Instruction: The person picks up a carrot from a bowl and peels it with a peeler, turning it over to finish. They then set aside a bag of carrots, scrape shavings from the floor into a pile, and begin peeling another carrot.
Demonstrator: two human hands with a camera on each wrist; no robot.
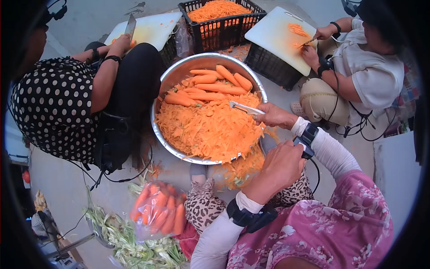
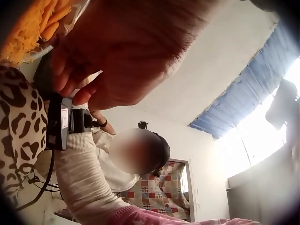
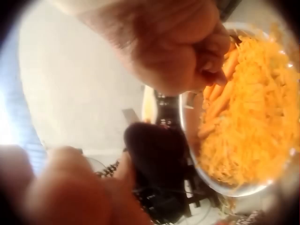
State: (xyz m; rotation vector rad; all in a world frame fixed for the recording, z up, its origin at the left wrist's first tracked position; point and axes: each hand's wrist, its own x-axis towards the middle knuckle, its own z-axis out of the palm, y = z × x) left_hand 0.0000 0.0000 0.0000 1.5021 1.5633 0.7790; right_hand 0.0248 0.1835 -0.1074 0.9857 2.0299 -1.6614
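Observation:
My right hand (image 1: 272,114) grips a metal peeler (image 1: 243,107), which points left over a big steel basin (image 1: 157,130). Whole peeled carrots (image 1: 215,88) lie at the basin's far side, and a heap of carrot shreds (image 1: 201,127) fills the nearer part. My left hand (image 1: 282,165) reaches across to my right forearm. Its curled fingers hold the small black wrist camera (image 2: 58,123) strapped there, as the left wrist view shows. In the right wrist view the peeler is mostly hidden behind the right hand (image 3: 168,51).
A plastic bag of carrots (image 1: 156,208) lies by my foot beside pale green leafy trimmings (image 1: 143,253). Across the basin stands a black crate (image 1: 215,38) of shreds. Two people cut carrots on white boards (image 1: 154,29) at left and right. Shreds spill below the basin's rim.

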